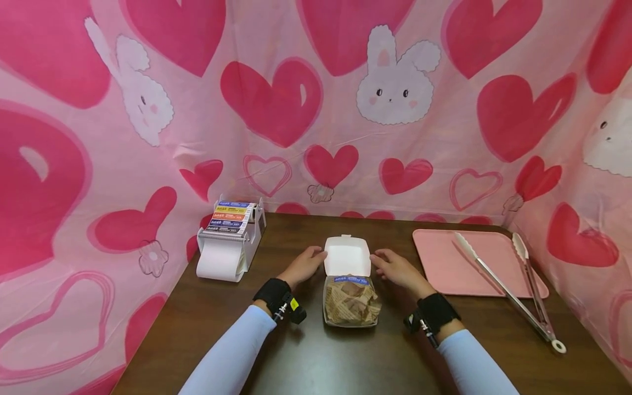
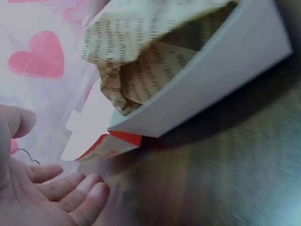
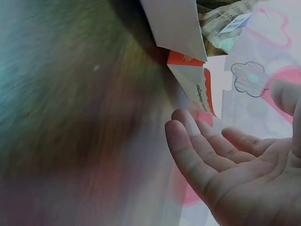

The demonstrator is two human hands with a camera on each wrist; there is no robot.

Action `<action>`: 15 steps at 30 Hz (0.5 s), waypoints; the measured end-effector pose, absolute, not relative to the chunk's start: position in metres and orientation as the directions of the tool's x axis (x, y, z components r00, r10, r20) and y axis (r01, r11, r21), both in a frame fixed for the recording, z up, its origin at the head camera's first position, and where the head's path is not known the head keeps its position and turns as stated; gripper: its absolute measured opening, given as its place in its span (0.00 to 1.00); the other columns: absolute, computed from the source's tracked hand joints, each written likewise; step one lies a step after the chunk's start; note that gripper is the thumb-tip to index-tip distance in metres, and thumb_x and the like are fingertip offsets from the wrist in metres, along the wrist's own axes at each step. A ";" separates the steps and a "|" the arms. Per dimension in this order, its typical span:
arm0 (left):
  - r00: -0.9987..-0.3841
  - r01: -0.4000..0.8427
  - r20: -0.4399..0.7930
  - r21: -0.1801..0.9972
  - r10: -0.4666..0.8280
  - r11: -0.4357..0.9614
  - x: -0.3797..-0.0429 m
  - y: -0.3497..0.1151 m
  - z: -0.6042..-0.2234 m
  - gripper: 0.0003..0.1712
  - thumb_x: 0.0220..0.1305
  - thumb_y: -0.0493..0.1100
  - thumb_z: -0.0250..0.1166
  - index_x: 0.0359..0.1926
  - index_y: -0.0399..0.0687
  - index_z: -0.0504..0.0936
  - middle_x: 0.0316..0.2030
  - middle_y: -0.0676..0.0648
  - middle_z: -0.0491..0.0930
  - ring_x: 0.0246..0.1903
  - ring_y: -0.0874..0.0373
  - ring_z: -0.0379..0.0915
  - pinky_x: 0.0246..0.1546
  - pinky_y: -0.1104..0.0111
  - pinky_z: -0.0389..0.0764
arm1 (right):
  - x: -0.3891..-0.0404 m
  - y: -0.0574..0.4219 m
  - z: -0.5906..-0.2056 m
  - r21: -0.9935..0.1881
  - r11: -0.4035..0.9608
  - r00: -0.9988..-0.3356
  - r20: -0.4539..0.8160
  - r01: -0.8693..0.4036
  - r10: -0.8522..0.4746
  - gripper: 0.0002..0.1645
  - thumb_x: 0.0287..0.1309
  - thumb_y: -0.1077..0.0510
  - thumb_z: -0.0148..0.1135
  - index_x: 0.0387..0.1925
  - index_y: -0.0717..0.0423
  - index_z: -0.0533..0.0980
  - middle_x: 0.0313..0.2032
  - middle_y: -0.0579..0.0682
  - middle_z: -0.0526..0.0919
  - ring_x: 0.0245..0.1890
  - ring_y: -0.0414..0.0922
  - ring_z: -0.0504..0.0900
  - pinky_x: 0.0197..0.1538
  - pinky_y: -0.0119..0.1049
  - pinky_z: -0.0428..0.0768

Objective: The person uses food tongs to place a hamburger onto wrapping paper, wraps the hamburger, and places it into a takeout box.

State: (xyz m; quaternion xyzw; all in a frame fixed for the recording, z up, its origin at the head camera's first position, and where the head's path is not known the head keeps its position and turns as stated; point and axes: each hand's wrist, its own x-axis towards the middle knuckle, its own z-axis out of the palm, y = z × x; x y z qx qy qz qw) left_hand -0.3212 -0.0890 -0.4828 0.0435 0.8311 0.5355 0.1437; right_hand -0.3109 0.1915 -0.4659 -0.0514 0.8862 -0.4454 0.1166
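Observation:
A white clamshell food box [image 1: 348, 257] lies on the table with its lid tipped back toward the wall. In its base sits a bundle wrapped in brown newsprint-patterned paper [image 1: 351, 304], with a blue label strip [image 1: 351, 280] along its far edge. At the lid's left side is my left hand [image 1: 305, 266], its fingers loosely extended; my right hand [image 1: 397, 269] is at the right side in the same way. The wrist views show both palms, the left hand [image 2: 51, 188] and the right hand [image 3: 244, 165], holding nothing. Whether the fingertips touch the lid, I cannot tell.
At the back left stands a label dispenser [image 1: 232, 236] with several coloured label rolls and a white strip hanging out. On the right, a pink tray [image 1: 434, 258] bears metal tongs [image 1: 508, 288] whose handle end overhangs its near edge. A pink heart-patterned cloth [image 1: 336, 109] surrounds the table.

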 end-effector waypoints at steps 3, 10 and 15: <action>-0.945 -0.120 -0.231 0.903 0.231 0.412 -0.327 -0.086 -0.481 0.36 0.77 0.59 0.52 0.72 0.37 0.64 0.64 0.35 0.72 0.59 0.41 0.73 0.64 0.45 0.70 | -0.319 0.185 -0.467 -0.830 0.555 -0.960 -0.197 0.054 -0.201 0.37 0.76 0.43 0.51 0.70 0.68 0.62 0.60 0.69 0.76 0.51 0.58 0.84 0.54 0.49 0.82; -0.923 -0.197 -0.295 0.913 0.248 0.356 -0.340 -0.076 -0.487 0.38 0.77 0.61 0.50 0.71 0.35 0.64 0.66 0.36 0.69 0.59 0.42 0.73 0.62 0.49 0.74 | -0.330 0.179 -0.471 -0.857 0.501 -0.948 -0.247 0.119 -0.198 0.37 0.77 0.44 0.49 0.71 0.69 0.61 0.62 0.70 0.73 0.53 0.60 0.82 0.54 0.48 0.82; -0.925 -0.201 -0.290 0.922 0.246 0.331 -0.343 -0.070 -0.486 0.37 0.77 0.61 0.50 0.71 0.36 0.64 0.65 0.36 0.70 0.59 0.42 0.72 0.62 0.49 0.74 | -0.333 0.177 -0.467 -0.869 0.474 -0.947 -0.260 0.143 -0.190 0.39 0.76 0.43 0.50 0.72 0.68 0.59 0.64 0.69 0.71 0.53 0.59 0.81 0.56 0.49 0.81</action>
